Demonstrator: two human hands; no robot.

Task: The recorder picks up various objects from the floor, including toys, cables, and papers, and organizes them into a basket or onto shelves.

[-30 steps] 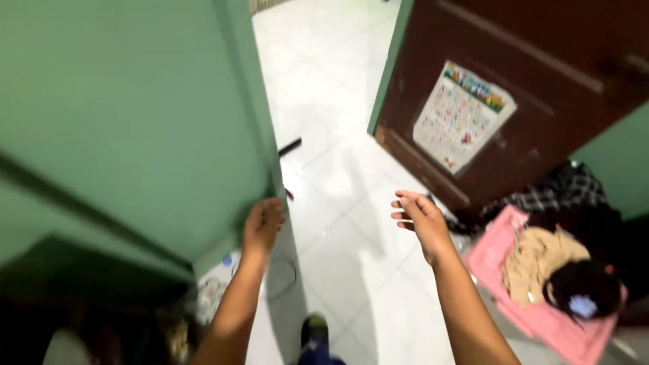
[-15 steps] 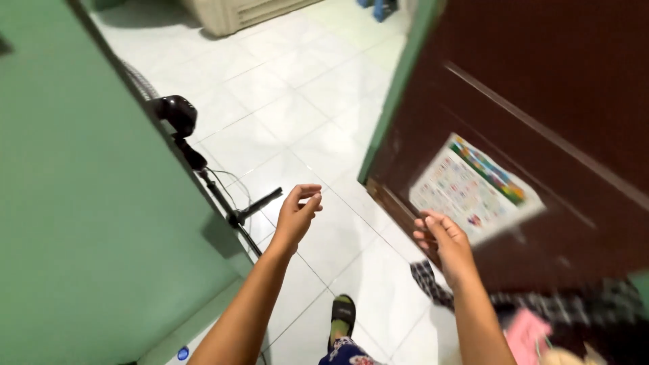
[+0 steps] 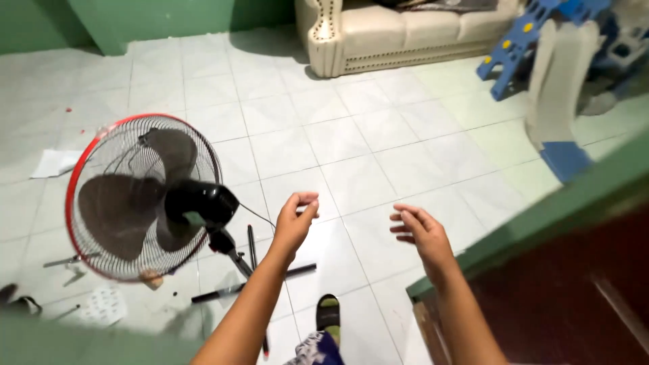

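Observation:
My left hand hangs in mid-air over the white tiled floor, fingers loosely curled and apart, holding nothing. My right hand floats beside it, palm turned inward, fingers spread and empty. Nearest to my left hand is a standing fan with a red rim, dark blades and a black motor housing, just to the left. My foot in a dark sandal shows below between my arms.
A dark brown door with a green frame edge fills the lower right. A cream sofa stands at the back, a blue and white plastic slide at the right. Black fan legs, paper scraps and small bits litter the floor at left.
The view has swung past the green wall into the open room, so the whole fan, the sofa and the slide appear. Both hands stay raised and empty in much the same pose.

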